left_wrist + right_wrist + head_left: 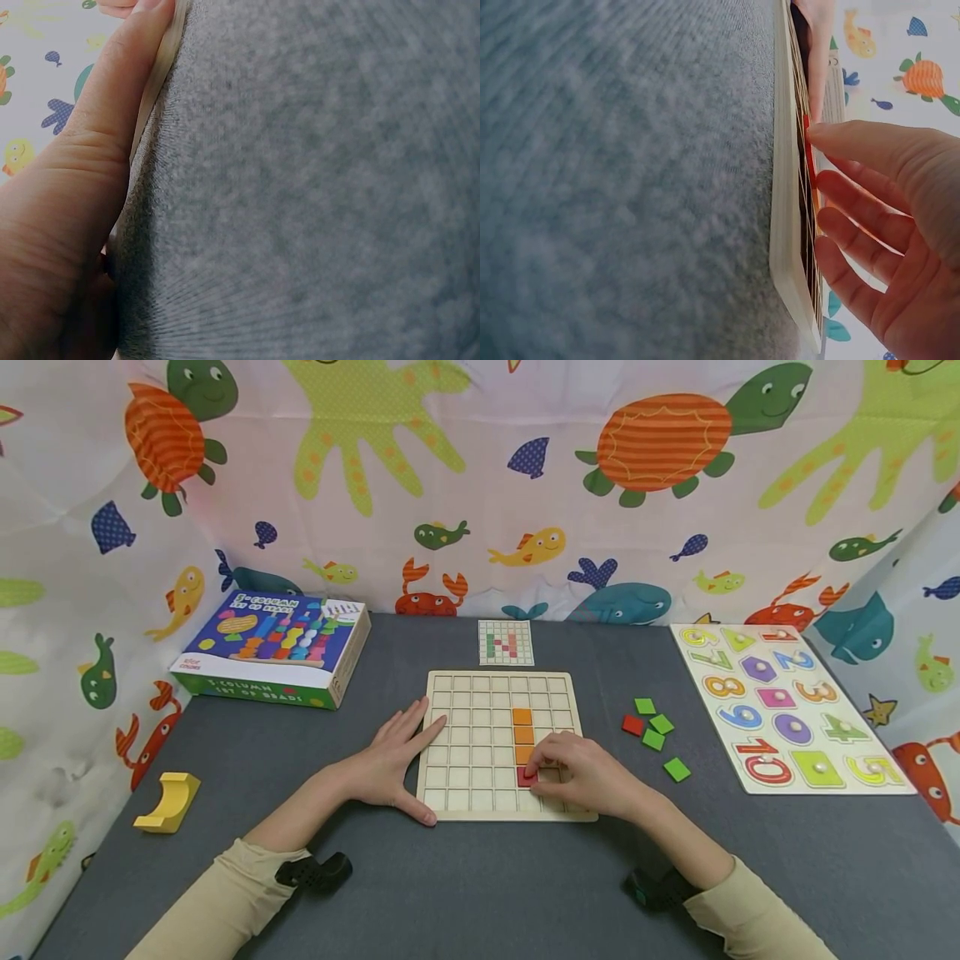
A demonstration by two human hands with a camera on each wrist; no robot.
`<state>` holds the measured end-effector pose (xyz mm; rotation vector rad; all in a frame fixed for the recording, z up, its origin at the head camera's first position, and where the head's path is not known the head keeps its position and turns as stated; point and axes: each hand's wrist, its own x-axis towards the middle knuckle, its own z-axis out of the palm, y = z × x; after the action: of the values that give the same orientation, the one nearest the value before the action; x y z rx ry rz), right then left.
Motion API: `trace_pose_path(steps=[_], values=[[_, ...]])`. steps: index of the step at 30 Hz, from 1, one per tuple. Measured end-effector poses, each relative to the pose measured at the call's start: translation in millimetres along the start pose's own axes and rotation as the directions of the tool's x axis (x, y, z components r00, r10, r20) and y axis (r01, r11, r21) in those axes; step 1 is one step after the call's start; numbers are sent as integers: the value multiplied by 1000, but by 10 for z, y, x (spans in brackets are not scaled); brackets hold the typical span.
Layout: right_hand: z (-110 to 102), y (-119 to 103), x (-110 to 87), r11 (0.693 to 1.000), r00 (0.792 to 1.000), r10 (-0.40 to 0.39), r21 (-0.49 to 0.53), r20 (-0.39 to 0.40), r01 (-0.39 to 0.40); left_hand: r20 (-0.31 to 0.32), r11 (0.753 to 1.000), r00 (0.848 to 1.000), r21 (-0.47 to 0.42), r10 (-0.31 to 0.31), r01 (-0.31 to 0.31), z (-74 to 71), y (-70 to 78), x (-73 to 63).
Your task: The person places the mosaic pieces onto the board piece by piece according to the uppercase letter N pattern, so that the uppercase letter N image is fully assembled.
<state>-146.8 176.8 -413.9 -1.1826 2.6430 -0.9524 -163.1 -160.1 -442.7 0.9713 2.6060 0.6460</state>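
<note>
A wooden grid board (468,756) lies flat in front of me. Across its left edge rests my left hand (386,764), fingers spread and thumb along the near corner; the left wrist view shows the thumb (101,97) against the board's edge. Three orange square tiles (522,735) form a column in the grid. Just below them is a red square tile (526,777), with the thumb and index fingertip of my right hand (581,772) pinched at it. In the right wrist view my thumb tip touches that red tile (808,139), and the other fingers curve loosely.
Right of the board lie several green tiles (653,740) and another red tile (632,725). A pattern card (506,643) sits behind the board. A number puzzle (791,710) is at the right, a bead-set box (273,647) back left, a yellow arch block (168,803) at left.
</note>
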Motion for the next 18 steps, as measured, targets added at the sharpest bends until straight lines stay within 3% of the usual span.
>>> trace_pose_path(steps=[6,14,18], values=[[-63,19,-94,997,999,43,58,-4,-42,-1,1000,1000,6,-3,3,-2,20,4],[-265,158,-412,993,991,112,52,-74,-108,12,1000,1000,3,-14,14,-8,32,-5],[-385,221,-575,982,980,184,46,-69,-181,6,1000,1000,-3,-11,11,-18,38,-6]])
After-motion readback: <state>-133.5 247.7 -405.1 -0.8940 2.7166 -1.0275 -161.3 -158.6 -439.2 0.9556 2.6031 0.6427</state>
